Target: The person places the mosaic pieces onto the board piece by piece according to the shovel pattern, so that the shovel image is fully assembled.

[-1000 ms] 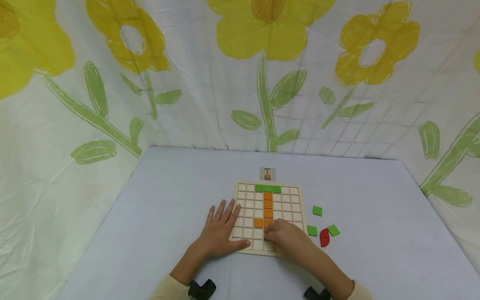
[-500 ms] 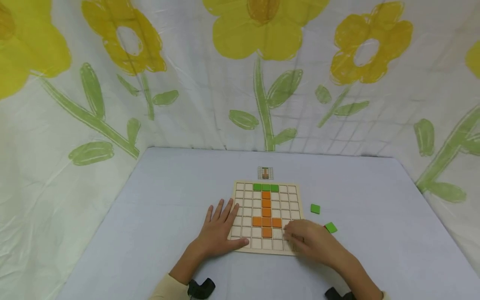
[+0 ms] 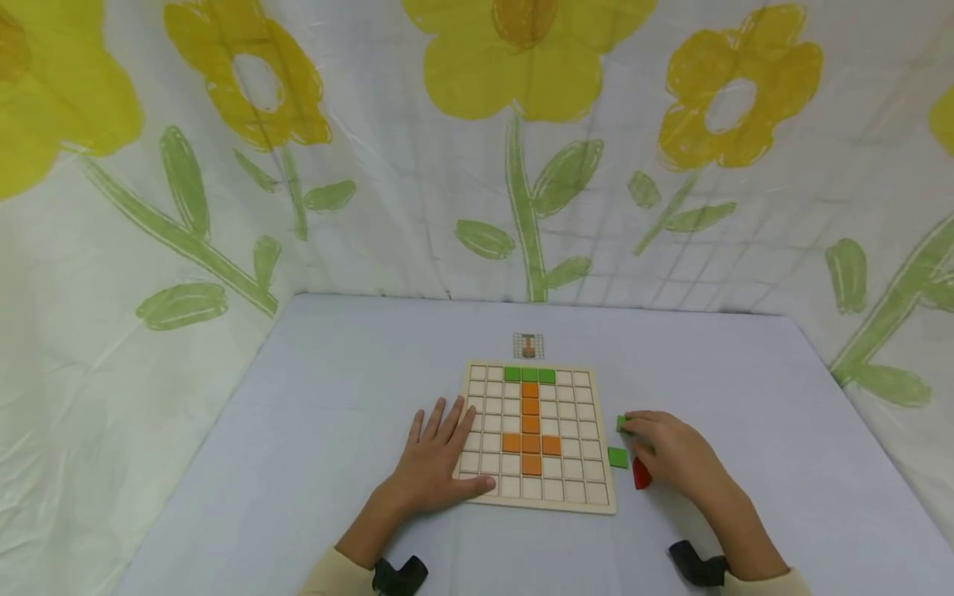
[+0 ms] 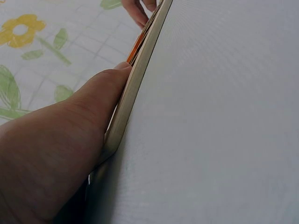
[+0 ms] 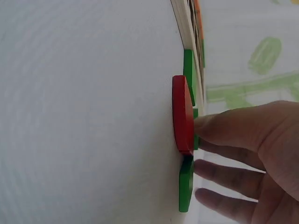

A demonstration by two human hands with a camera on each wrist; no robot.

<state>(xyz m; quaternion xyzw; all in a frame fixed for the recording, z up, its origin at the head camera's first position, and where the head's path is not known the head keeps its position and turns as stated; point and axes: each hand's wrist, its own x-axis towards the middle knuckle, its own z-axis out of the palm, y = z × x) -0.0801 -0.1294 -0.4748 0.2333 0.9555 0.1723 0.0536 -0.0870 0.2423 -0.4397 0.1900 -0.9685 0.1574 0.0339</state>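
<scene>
A wooden grid board [image 3: 585,498] lies on the table, with green square tiles [image 3: 529,374] in its top row and orange square tiles [image 3: 530,406] forming a cross below. My left hand [image 3: 432,468] rests spread on the board's left edge, thumb over the front left corner. Right of the board, my right hand [image 3: 674,451] is over loose pieces, its fingertips at a green tile [image 3: 622,424]. A red curved-edge piece [image 3: 642,475] lies partly under that hand. In the right wrist view the fingers are apart, and another green tile [image 5: 186,186] lies beside the red piece.
Another green tile [image 3: 618,458] lies against the board's right edge. Behind the board is a small card [image 3: 528,345] with a gridded pattern. The white table [image 3: 358,356] meets a flower-printed curtain [image 3: 387,215] at the back.
My right hand has left the board and moved right to the loose pieces. An orange tile it was covering now shows, and another has appeared right of the column. My left hand stays put.
</scene>
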